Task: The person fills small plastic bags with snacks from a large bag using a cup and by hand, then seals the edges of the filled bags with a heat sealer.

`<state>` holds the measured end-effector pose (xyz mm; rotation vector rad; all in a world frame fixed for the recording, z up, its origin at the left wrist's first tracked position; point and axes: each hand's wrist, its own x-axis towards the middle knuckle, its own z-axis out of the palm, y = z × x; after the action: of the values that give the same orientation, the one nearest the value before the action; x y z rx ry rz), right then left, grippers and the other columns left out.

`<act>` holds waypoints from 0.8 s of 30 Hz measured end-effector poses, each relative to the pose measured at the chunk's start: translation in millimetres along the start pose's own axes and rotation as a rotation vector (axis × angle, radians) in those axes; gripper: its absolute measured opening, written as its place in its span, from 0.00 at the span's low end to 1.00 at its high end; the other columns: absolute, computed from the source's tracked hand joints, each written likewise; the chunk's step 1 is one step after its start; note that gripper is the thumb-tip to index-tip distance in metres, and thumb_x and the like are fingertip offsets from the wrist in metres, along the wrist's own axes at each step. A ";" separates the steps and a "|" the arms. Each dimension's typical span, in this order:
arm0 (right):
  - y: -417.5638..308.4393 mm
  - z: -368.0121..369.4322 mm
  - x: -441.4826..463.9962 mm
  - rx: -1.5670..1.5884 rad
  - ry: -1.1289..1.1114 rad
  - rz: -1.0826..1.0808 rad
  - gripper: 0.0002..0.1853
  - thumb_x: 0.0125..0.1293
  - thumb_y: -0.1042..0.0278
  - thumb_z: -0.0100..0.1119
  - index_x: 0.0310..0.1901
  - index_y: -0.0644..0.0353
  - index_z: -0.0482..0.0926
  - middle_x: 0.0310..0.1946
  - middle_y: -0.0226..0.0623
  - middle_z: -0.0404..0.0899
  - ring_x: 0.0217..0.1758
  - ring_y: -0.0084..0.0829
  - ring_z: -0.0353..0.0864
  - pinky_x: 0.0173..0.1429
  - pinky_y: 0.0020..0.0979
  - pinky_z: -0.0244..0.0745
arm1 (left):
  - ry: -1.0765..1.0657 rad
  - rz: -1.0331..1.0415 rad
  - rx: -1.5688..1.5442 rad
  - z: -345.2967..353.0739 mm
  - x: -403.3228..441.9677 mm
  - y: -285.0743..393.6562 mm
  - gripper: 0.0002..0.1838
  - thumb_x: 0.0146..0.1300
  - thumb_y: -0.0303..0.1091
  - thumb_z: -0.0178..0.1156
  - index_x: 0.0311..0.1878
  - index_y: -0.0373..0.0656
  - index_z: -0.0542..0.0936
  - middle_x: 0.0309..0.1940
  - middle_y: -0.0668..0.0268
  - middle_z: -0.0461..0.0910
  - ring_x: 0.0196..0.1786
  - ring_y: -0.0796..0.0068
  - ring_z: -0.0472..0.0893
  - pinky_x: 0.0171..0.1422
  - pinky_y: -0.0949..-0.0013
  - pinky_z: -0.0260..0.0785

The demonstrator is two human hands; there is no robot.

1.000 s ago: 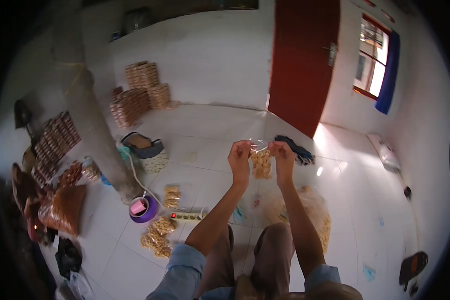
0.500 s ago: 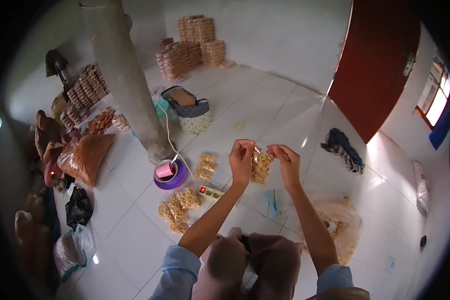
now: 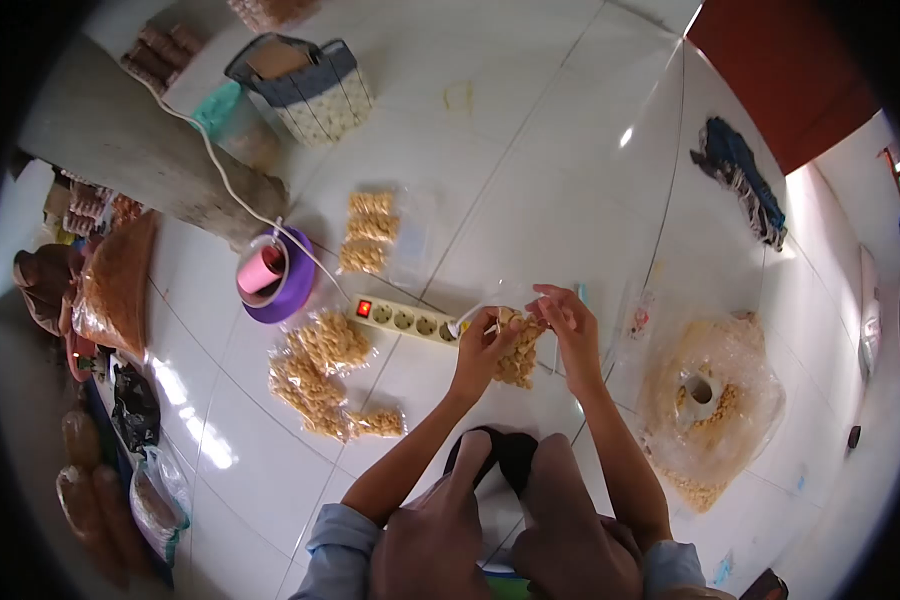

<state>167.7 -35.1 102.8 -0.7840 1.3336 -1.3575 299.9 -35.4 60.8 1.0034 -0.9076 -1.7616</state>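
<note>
A small clear plastic bag of yellowish snack pieces (image 3: 516,362) hangs in front of my knees. My left hand (image 3: 482,350) is closed on the bag's upper left side, thumb and fingers pressed together. At the upper right edge, my right hand (image 3: 572,325) pinches the plastic near the mouth with bent fingers. Just left of the bag lies a power strip (image 3: 410,319) with a red lit switch. Filled snack bags (image 3: 315,375) are heaped to the left, and more small packs (image 3: 368,232) lie in a row beyond the strip.
A large clear bag of snacks (image 3: 715,400) with a white ring-shaped piece lies right. A purple basin (image 3: 292,290) holds a pink roll (image 3: 261,270) by the pillar (image 3: 160,150). A tote bag (image 3: 320,95), dark cloth (image 3: 740,180) and another person (image 3: 45,285) are farther off.
My view has tilted down, so the floor items look nearer and the wall stacks have mostly left the picture. Both hands still hold the snack bag, now lower towards my knees.
</note>
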 end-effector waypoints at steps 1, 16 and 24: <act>7.3 -6.2 1.5 -0.060 -0.020 0.012 0.12 0.61 0.65 0.59 0.38 0.67 0.79 0.26 0.31 0.78 0.29 0.18 0.74 0.37 0.21 0.69 | -0.007 -0.033 0.012 -2.2 -0.2 -9.7 0.11 0.64 0.36 0.55 0.45 0.40 0.70 0.36 0.70 0.74 0.37 0.84 0.75 0.41 0.78 0.70; 58.0 -75.3 18.1 -0.251 0.165 -0.007 0.12 0.58 0.65 0.62 0.37 0.67 0.77 0.33 0.37 0.78 0.34 0.22 0.75 0.38 0.24 0.70 | 0.004 -0.214 0.290 -18.0 -5.6 -50.5 0.19 0.55 0.34 0.65 0.47 0.33 0.75 0.35 0.64 0.80 0.37 0.82 0.78 0.42 0.77 0.72; 141.5 -112.1 12.1 -1.220 0.297 -0.083 0.34 0.49 0.52 0.68 0.50 0.69 0.66 0.44 0.46 0.68 0.50 0.46 0.68 0.53 0.42 0.65 | 0.004 -0.224 0.312 -23.3 -7.3 -66.8 0.19 0.54 0.34 0.66 0.46 0.33 0.75 0.34 0.65 0.80 0.36 0.82 0.78 0.41 0.78 0.72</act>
<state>90.2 7.1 -55.3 -1.4548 2.4102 -0.5969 300.6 -9.9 -5.6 1.3534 -1.1276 -1.8347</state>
